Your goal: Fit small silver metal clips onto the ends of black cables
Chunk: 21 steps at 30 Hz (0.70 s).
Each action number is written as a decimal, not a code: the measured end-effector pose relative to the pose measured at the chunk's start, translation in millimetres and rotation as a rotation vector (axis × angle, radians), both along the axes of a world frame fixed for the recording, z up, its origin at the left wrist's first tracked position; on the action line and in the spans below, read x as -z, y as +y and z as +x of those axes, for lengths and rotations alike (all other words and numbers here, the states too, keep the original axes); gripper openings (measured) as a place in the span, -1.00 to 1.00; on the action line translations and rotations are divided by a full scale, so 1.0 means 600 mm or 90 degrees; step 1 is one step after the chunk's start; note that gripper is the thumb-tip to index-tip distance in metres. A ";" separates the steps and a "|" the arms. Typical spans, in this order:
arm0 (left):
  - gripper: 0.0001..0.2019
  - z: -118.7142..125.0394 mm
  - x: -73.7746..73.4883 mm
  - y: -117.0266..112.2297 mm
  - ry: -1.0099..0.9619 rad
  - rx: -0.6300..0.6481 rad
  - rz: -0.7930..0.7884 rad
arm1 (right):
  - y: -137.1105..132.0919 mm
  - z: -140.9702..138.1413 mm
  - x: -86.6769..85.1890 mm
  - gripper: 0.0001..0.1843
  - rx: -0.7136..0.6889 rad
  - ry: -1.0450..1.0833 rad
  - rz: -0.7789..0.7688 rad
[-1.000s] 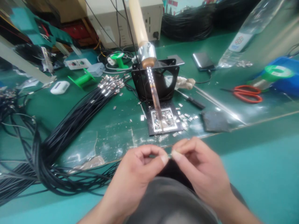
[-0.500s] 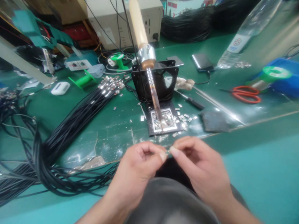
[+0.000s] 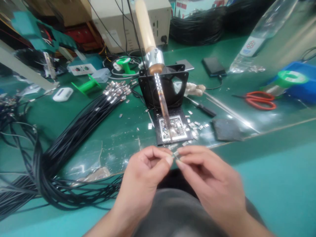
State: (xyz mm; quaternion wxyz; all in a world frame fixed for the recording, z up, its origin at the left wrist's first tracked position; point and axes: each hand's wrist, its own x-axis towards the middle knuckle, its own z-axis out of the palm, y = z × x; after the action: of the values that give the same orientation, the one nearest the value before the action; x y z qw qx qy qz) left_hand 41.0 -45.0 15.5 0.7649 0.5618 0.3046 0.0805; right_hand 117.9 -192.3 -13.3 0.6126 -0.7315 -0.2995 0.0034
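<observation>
Pinching a tiny part (image 3: 175, 153) in the left hand (image 3: 145, 171), below frame centre, raised slightly since half a second ago. Now parting fingertips of the right hand (image 3: 213, 176) beside it, perhaps regripping; cannot tell if gripping.

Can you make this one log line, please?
left hand: pinching tiny part | right hand: beside it, grip unclear | ahead: soldering iron, tip down

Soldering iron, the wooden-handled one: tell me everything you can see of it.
The soldering iron has a pale, wooden-looking handle reaching the picture's top edge, a shiny metal collar and a slim metal shaft, perforated near the collar, browned lower down. It slants, handle up, in front of the black fan frame, its lower end over the white-edged tray. Nobody holds it; whether its tip touches anything is unclear.
</observation>
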 end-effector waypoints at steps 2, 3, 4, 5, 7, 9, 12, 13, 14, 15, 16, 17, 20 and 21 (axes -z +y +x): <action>-0.85 0.000 0.000 0.001 0.002 -0.001 -0.003 | 0.000 0.000 0.000 -0.82 0.002 -0.005 0.001; -0.85 0.000 0.000 0.001 0.004 0.001 -0.004 | -0.001 0.000 0.000 -0.82 0.003 -0.006 0.000; -0.85 0.001 0.000 0.001 0.006 0.001 -0.005 | -0.001 0.000 0.000 -0.82 0.004 -0.007 -0.002; -0.85 0.001 0.000 0.001 0.007 0.001 -0.005 | -0.002 0.000 0.000 -0.82 0.004 -0.005 -0.004; -0.85 0.002 0.001 0.001 0.008 0.000 -0.006 | -0.003 0.000 0.002 -0.83 0.004 0.001 -0.006; -0.86 0.003 0.000 0.001 0.008 -0.002 -0.007 | -0.004 0.001 0.003 -0.84 0.001 0.007 -0.007; -0.86 0.005 -0.002 0.002 0.006 -0.002 -0.009 | -0.004 0.001 0.003 -0.84 -0.003 0.004 -0.008; -0.86 0.005 -0.002 0.001 0.005 -0.002 -0.011 | -0.004 0.002 0.001 -0.83 -0.005 0.006 -0.010; -0.86 0.005 -0.003 0.001 0.005 0.001 -0.015 | -0.004 0.002 -0.001 -0.83 -0.005 0.011 -0.012; -0.87 0.004 -0.003 0.002 0.005 0.005 -0.019 | -0.005 0.003 -0.003 -0.83 -0.003 0.018 -0.013; -0.88 0.003 -0.003 0.002 0.007 0.013 -0.023 | -0.006 0.003 -0.007 -0.83 0.000 0.023 -0.014; -0.89 0.002 -0.003 0.002 0.011 0.025 -0.028 | -0.007 0.003 -0.010 -0.83 0.004 0.024 -0.013; -0.88 -0.003 -0.003 0.003 0.026 0.067 -0.034 | -0.014 0.003 -0.018 -0.81 -0.010 -0.010 0.006; -0.87 -0.005 -0.003 0.003 0.031 0.080 -0.035 | -0.016 0.002 -0.020 -0.80 -0.025 -0.021 0.013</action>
State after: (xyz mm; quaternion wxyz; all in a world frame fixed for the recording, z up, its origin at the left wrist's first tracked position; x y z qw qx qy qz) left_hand 38.0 -43.4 17.1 0.7758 0.5605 0.2895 0.0099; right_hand 119.3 -201.8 -1.4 0.6147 -0.7194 -0.3235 0.0006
